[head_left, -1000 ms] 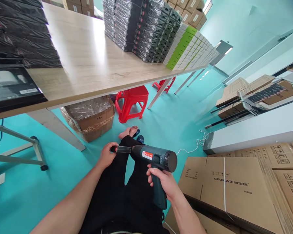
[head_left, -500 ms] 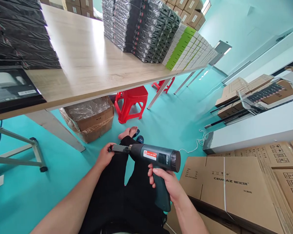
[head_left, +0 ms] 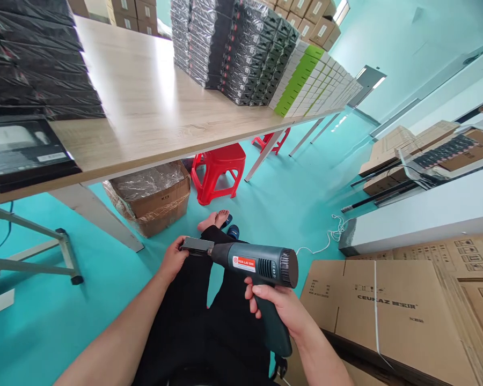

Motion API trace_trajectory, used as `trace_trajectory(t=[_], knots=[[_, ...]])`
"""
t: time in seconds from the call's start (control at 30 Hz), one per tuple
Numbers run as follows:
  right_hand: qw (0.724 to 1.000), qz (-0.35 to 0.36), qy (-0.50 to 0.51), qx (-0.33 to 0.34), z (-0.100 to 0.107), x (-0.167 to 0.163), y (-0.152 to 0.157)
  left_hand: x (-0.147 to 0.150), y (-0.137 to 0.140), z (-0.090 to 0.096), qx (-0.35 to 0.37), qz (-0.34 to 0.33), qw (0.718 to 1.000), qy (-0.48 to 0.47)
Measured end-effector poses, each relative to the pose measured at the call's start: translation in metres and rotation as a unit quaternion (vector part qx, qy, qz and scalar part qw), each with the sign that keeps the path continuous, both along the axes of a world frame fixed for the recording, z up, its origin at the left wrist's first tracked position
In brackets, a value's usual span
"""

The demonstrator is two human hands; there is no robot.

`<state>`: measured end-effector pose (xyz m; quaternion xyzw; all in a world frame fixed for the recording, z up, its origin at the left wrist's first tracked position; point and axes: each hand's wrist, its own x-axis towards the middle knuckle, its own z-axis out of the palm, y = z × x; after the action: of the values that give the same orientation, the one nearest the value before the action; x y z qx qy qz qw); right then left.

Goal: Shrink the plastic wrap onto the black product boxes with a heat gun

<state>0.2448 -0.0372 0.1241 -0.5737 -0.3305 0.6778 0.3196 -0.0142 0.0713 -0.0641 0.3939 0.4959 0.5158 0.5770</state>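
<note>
Over our lap, our left hand pinches a slim dark box between its fingers; our right hand wraps a heat gun aimed leftward. Heating seems the step, calling next for steady aim.

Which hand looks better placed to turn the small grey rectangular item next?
Probably the left hand: it holds the small grey rectangular item by one end, whereas the right hand grips the dark teal pistol-shaped heat gun.
</note>
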Motion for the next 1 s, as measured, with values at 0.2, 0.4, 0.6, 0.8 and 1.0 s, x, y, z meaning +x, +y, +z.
trace_trajectory(t=[0.2,0.4,0.6,0.8,1.0], knots=[[0.997,-0.047,0.052,0.042,0.012,-0.003,0.009,0.001,0.004,0.004,-0.145,0.076,0.969,-0.186],[0.996,0.019,0.065,0.053,0.02,-0.025,0.021,0.003,0.004,0.013,-0.241,0.1,0.933,-0.247],[0.993,0.111,0.024,0.013,0.006,-0.022,0.003,-0.007,0.004,0.013,-0.275,0.111,0.914,-0.279],[0.992,0.118,-0.026,-0.034,-0.003,-0.008,-0.025,-0.012,0.006,0.008,-0.265,0.116,0.904,-0.316],[0.997,0.06,0.013,-0.037,-0.009,-0.016,-0.037,-0.011,0.007,0.007,-0.274,0.13,0.899,-0.317]])
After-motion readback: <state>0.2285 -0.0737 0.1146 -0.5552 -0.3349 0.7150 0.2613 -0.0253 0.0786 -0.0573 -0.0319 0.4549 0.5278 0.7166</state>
